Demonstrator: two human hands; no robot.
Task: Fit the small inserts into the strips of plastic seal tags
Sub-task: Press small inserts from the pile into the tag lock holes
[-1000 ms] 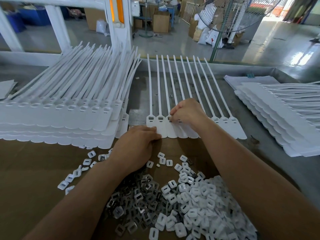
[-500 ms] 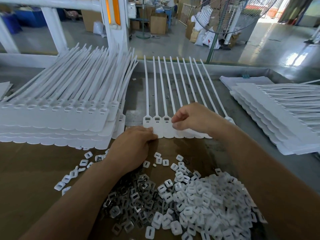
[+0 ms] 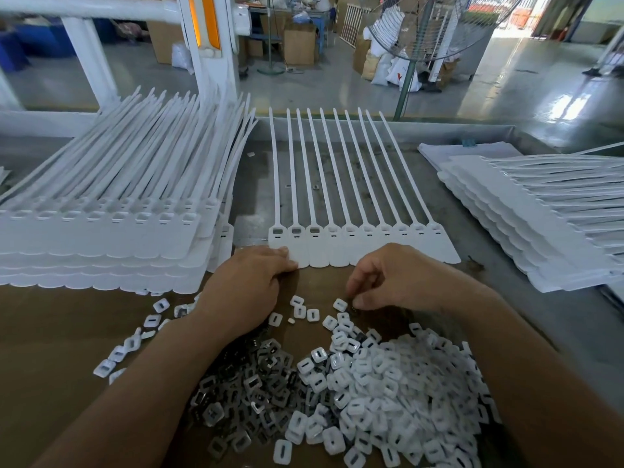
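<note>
1. The strip of seal tags being worked on lies flat on the table, heads toward the person and long tails fanning away. Its near edge overlaps the brown cardboard sheet.
2. The left hand rests on the strip's near-left corner. Its fingers lie fairly straight on the tag edge, pressing it down rather than gripping it.
3. The right hand hangs over the far edge of the loose parts, fingers curled downward. Thumb and forefinger seem to pinch a single insert, though it is small and half hidden, so I would not swear to it.
4. Supply is plentiful: a heap of white inserts lies under the right forearm, with a patch of dark metal inserts just beside it. A few strays are scattered toward the left.
5. On progress, the three sockets at the left end of the strip look grey, as if filled. The seven to their right look pale and empty. I judge this strip about a third done, with the fourth socket next.
6. A tall stack of strips sits to the left and another stack to the right. I cannot tell from here which of them is finished and which is waiting.
</note>
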